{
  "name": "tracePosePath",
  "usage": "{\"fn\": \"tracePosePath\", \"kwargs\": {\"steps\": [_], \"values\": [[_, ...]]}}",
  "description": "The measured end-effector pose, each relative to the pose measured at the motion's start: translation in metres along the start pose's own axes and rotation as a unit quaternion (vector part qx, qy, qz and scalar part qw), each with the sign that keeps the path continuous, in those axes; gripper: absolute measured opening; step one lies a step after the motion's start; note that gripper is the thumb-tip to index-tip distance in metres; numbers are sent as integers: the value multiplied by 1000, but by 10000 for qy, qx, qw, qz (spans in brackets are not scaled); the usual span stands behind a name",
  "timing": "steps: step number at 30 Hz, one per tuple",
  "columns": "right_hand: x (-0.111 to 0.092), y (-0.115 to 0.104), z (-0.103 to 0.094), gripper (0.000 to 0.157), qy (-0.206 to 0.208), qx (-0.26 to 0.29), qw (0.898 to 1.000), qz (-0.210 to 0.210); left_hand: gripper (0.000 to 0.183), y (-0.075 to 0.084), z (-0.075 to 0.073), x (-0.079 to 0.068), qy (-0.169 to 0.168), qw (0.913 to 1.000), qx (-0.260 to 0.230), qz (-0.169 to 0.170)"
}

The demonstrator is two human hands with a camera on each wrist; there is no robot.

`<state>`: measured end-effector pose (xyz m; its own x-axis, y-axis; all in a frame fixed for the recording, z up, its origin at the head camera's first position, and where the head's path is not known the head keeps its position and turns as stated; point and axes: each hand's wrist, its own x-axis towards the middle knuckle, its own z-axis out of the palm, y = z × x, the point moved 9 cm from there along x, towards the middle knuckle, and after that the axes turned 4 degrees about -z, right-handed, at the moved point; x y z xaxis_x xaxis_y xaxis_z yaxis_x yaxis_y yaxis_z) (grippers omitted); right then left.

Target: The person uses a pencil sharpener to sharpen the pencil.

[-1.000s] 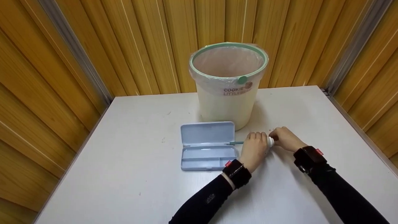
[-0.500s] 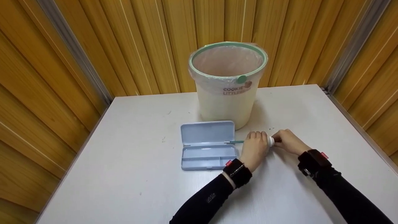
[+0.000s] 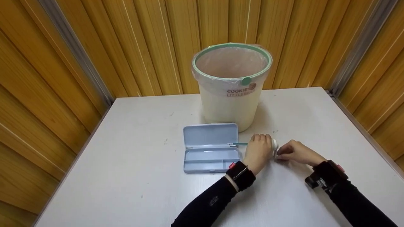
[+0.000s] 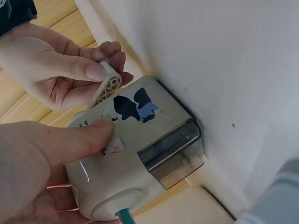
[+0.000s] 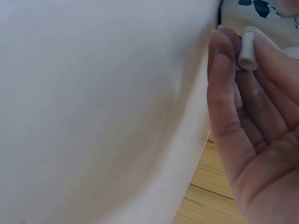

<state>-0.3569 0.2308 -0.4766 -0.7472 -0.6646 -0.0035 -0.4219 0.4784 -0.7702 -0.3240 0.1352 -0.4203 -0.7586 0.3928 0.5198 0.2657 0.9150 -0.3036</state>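
Note:
My left hand (image 3: pixel 258 154) holds a white hand-crank pencil sharpener (image 4: pixel 124 170) on the table, thumb on its printed top. It hides most of the sharpener in the head view. A teal pencil (image 3: pixel 241 144) sticks out of the sharpener's left end, its tail beside the case lid. My right hand (image 3: pixel 298 153) pinches the crank's small knob (image 5: pixel 247 57) between thumb and fingers, on the sharpener's right side. The crank arm (image 4: pixel 106 86) shows between the hand and the body. A clear shavings drawer (image 4: pixel 180 161) shows on the sharpener in the left wrist view.
A light-blue pencil case (image 3: pixel 210 135) lies with its lid raised, just left of my left hand. Behind it stands a cream bin (image 3: pixel 227 108) with a green rim and plastic liner. Wood-panelled walls (image 3: pixel 142 47) enclose the white table (image 3: pixel 126 157).
My right hand has moved round with the crank, from the sharpener's upper side to lower and nearer me. The left hand, sharpener and pencil have stayed in place.

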Motion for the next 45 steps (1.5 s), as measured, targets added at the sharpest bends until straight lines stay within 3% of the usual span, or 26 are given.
{"fn": "tracePosePath", "kwargs": {"steps": [8,15,26,32,37,41,45], "values": [[-4,-11,3,18,-383,176,9984,387,18,1,0,-1,288,9996,14,-34],[-8,-23,-1,17,-472,145,9970,601,21,2,0,0,-24,10000,-22,7],[-9,-44,-13,13,-253,-540,9972,450,27,3,4,2,-318,9993,-165,78],[-8,-56,-31,13,216,-833,9954,429,23,3,2,3,-240,9996,-123,95],[-3,-66,-42,10,523,-1275,9897,383,24,3,5,2,-419,9988,-227,137],[-2,-73,-46,7,861,-1687,9817,208,27,3,7,2,-511,9979,-316,252],[-1,-82,-52,6,1442,-2090,9672,-57,30,4,8,2,-471,9977,-284,386]]}}
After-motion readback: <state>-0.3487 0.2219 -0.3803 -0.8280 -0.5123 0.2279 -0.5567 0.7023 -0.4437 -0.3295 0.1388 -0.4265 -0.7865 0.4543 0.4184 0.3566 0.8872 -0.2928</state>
